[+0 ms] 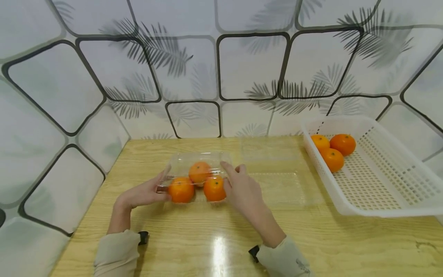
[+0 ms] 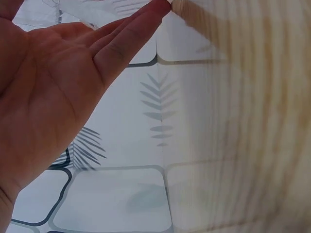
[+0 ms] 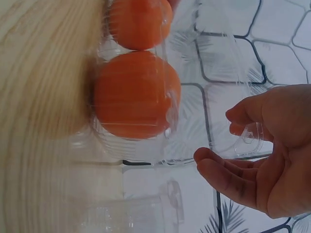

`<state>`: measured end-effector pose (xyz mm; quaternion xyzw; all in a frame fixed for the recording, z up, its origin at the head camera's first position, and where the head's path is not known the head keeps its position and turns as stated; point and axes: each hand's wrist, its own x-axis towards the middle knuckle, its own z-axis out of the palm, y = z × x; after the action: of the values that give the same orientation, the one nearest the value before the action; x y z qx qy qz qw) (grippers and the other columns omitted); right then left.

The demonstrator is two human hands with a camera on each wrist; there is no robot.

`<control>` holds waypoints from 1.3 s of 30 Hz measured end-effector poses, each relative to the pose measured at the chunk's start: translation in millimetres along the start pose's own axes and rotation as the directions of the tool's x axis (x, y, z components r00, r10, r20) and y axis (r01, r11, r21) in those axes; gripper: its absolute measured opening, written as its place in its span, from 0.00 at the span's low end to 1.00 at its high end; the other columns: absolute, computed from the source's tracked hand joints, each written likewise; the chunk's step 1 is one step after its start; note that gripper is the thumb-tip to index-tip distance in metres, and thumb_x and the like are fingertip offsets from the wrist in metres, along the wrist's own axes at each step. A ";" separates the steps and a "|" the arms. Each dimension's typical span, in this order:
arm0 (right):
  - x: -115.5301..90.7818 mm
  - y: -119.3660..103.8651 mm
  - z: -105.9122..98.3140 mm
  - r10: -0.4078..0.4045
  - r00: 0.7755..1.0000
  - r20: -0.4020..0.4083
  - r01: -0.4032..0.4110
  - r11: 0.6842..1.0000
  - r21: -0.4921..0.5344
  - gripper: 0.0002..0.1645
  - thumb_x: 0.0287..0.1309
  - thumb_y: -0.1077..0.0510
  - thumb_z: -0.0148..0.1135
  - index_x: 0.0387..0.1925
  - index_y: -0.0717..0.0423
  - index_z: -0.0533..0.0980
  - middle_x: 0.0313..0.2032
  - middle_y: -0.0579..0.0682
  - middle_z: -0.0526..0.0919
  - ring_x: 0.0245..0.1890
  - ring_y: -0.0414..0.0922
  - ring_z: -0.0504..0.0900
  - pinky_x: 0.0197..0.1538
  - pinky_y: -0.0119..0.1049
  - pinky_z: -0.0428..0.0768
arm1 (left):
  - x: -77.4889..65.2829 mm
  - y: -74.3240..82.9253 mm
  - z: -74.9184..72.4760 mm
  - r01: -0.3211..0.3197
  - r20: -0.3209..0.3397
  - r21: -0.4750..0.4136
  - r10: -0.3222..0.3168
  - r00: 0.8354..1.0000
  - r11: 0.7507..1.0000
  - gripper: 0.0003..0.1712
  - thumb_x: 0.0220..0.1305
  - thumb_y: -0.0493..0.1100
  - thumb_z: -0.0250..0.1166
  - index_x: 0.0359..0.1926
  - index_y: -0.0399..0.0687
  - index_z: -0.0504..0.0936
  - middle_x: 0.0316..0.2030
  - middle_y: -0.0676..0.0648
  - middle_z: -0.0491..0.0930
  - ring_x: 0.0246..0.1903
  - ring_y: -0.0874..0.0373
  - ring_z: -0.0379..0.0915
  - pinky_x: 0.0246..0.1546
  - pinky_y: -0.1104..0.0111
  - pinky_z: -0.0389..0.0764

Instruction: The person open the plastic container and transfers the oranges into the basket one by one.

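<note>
A clear plastic clamshell box [image 1: 197,200] stands on the wooden table with its lid [image 1: 183,157] raised. Inside sit three oranges, one at the back [image 1: 199,172] and two in front, with the nearer ones large in the right wrist view [image 3: 136,94]. My left hand [image 1: 147,192] lies along the box's left end, its fingers [image 2: 129,46] straight and their tips down at the table. On the right, my right hand [image 1: 243,188] has the lid's clear edge between thumb and curled fingers [image 3: 228,177].
A second clear plastic box [image 1: 277,188] lies open just right of the first. Beyond it a white perforated basket [image 1: 373,184] holds three more oranges [image 1: 333,160]. Patterned panels [image 1: 194,119] close off the table's back and left side.
</note>
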<state>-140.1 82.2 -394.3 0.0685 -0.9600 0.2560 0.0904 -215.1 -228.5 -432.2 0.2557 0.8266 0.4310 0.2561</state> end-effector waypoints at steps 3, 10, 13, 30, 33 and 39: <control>3.1 1.7 -6.5 0.018 1.000 0.012 -0.018 0.999 0.039 0.27 0.71 0.52 0.56 0.69 0.44 0.69 0.46 0.61 0.75 0.11 0.39 0.60 0.14 0.29 0.63 | -1.3 -1.0 -0.8 0.006 0.027 -0.030 -0.005 1.000 1.000 0.61 0.65 0.42 0.68 0.79 0.49 0.28 0.74 0.29 0.49 0.66 0.31 0.61 0.58 0.50 0.75; 15.2 7.6 -22.4 0.000 1.000 0.005 0.000 0.998 0.069 0.26 0.72 0.51 0.55 0.68 0.48 0.70 0.47 0.63 0.76 0.16 0.44 0.68 0.17 0.32 0.68 | 1.3 0.5 1.3 0.019 0.053 -0.038 -0.017 0.998 0.999 0.60 0.66 0.46 0.68 0.79 0.43 0.31 0.75 0.31 0.48 0.68 0.33 0.60 0.62 0.48 0.71; 22.1 6.7 -28.2 -0.016 1.000 0.008 0.015 0.998 0.062 0.26 0.72 0.50 0.55 0.68 0.50 0.71 0.48 0.62 0.78 0.24 0.48 0.75 0.22 0.37 0.75 | 1.4 -0.1 2.3 0.023 0.057 -0.038 -0.021 0.998 0.999 0.60 0.66 0.46 0.68 0.79 0.41 0.32 0.75 0.31 0.49 0.68 0.33 0.60 0.62 0.48 0.70; 75.0 2.1 -51.7 -0.025 0.994 0.108 0.000 0.974 0.225 0.31 0.72 0.44 0.52 0.68 0.57 0.69 0.58 0.59 0.79 0.53 0.56 0.80 0.54 0.53 0.78 | 3.9 1.5 -1.9 0.023 0.056 -0.074 -0.018 0.998 0.997 0.62 0.64 0.46 0.69 0.79 0.46 0.30 0.76 0.30 0.45 0.68 0.33 0.59 0.61 0.50 0.72; 84.1 6.3 -54.1 0.004 0.996 0.093 -0.028 0.966 0.257 0.31 0.72 0.43 0.53 0.67 0.57 0.70 0.52 0.61 0.82 0.48 0.56 0.81 0.48 0.51 0.80 | 4.7 1.2 -0.6 0.026 0.058 -0.091 -0.021 0.998 0.996 0.62 0.64 0.45 0.70 0.79 0.47 0.30 0.76 0.31 0.45 0.68 0.33 0.60 0.61 0.51 0.73; 102.7 20.2 -53.2 0.010 0.995 0.096 -0.044 0.932 0.361 0.26 0.72 0.50 0.54 0.62 0.62 0.73 0.53 0.63 0.81 0.50 0.57 0.81 0.50 0.50 0.80 | 3.6 1.3 0.8 0.033 0.046 -0.091 -0.028 0.999 0.995 0.62 0.64 0.45 0.70 0.79 0.46 0.31 0.76 0.31 0.46 0.68 0.33 0.59 0.61 0.52 0.73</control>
<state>-236.4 117.6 -337.2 0.0824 -0.9003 0.4264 0.0280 -217.0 -225.2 -432.2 0.2405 0.8037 0.4589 0.2926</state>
